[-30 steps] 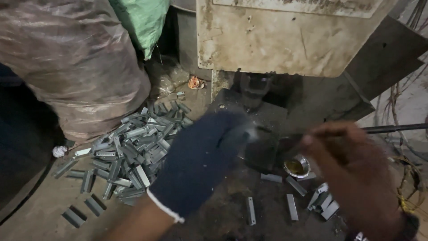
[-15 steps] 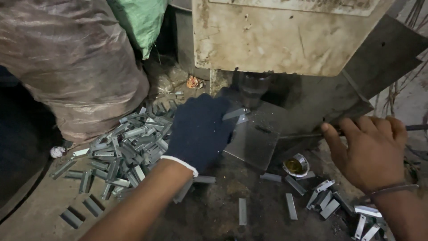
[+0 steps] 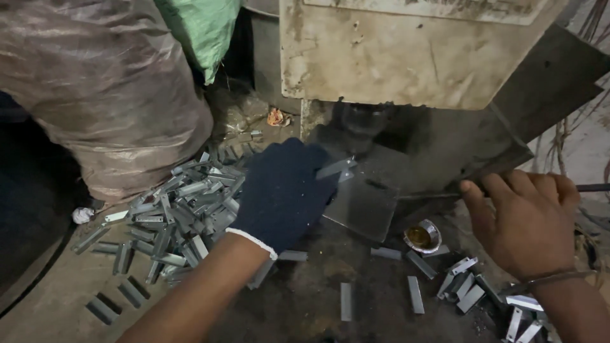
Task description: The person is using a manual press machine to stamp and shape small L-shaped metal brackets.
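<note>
Dark blue knit cloth covers our left hand [image 3: 286, 190], whose fingers are closed on a small flat grey metal strip [image 3: 337, 168], holding it on the tilted grey steel plate [image 3: 362, 206] under the worn cream-painted press housing [image 3: 406, 51]. Our bare right hand [image 3: 524, 222] has its fingers curled together over a thin dark metal rod [image 3: 594, 187]. Beside our left wrist lies a heap of grey metal strips [image 3: 178, 209].

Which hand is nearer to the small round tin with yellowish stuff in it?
The right hand. It grips a thin rod just right of the round tin. The gloved left hand is farther off to the tin's left, holding a metal strip at the press.
</note>
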